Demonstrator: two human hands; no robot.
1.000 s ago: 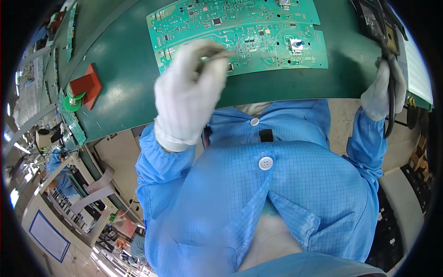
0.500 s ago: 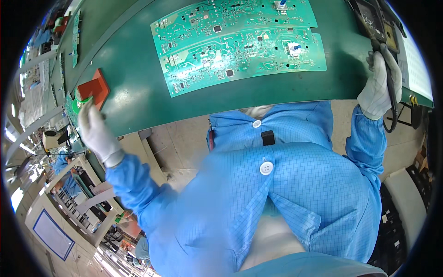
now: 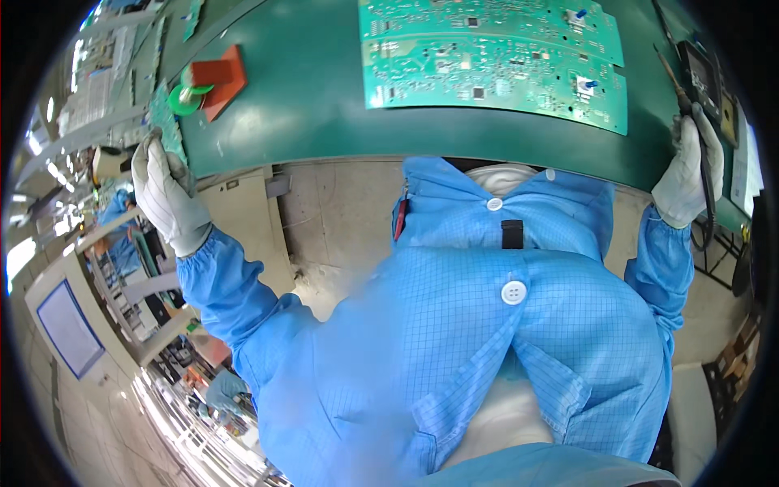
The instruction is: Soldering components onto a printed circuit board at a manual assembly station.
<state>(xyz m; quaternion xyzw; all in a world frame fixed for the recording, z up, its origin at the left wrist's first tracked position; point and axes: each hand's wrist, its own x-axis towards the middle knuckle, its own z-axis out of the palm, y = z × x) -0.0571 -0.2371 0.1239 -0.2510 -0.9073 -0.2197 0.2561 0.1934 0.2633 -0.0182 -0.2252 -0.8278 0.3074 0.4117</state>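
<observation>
In my gloved right hand (image 3: pixel 688 174) is a soldering iron (image 3: pixel 675 79) with a black cord, its thin tip pointing away from me over the table's right side. My gloved left hand (image 3: pixel 169 191) is at the table's near left edge, its fingers closed at the near end of a narrow green circuit board (image 3: pixel 168 122); the exact grip is partly hidden. A large green circuit board panel (image 3: pixel 495 69) lies flat between my hands, with two white parts with blue shafts on its right side. Beyond my left hand, a green spool (image 3: pixel 185 99) sits against a red-brown stand (image 3: pixel 230 81).
The green tabletop (image 3: pixel 284 97) ends in a curved front edge before my body. A dark box-like stand (image 3: pixel 703 77) is at the far right. More narrow boards (image 3: pixel 192 18) are at the far left. Another person (image 3: pixel 223 394) shows in the left background.
My left hand has moved from beside the green spool to the near end of the narrow board. The right hand keeps the soldering iron. The view has shifted, moving the table items up and right.
</observation>
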